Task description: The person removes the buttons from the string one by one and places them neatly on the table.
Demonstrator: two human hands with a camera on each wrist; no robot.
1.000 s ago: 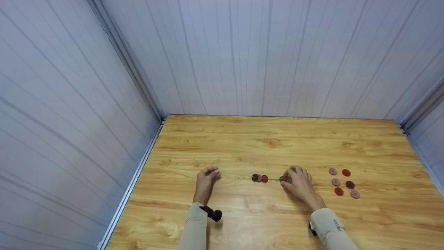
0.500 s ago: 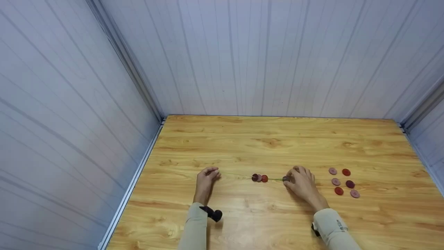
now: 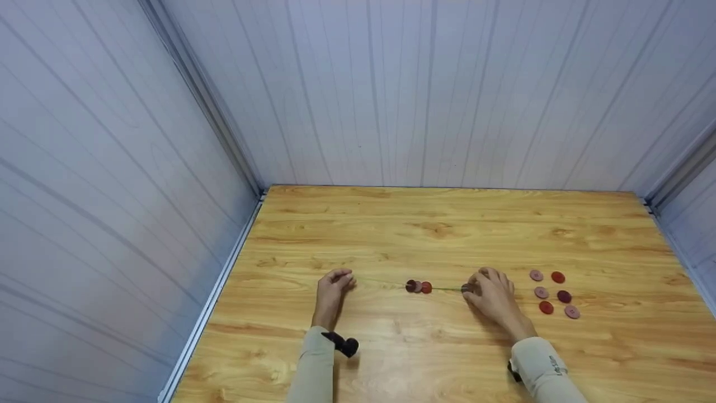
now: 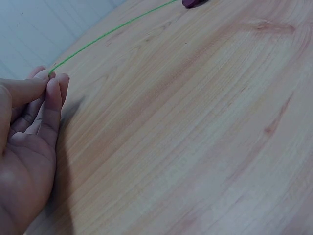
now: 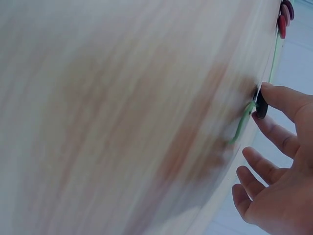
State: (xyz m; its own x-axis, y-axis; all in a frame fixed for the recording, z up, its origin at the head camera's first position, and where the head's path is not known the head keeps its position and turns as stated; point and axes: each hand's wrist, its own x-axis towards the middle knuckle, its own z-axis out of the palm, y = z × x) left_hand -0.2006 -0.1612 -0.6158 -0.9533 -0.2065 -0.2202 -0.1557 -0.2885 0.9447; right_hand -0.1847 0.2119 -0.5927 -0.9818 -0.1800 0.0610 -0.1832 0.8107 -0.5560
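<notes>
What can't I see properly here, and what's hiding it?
Left wrist: the end of the green string, hidden in the left hand.
Left wrist: part of a purple button, cut off by the top edge.
Right wrist: the face of the held button, edge-on and partly covered by the right hand.
Head: lettering on the right sleeve, too small to read.

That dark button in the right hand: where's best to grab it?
I'd pinch opposite edges of the rim, coming from the right. The dark button is a thin disc, edge-on in the right wrist view, with the green string showing on both sides, so a rim grip should leave its middle free. The three threaded buttons sit to its left.
</notes>
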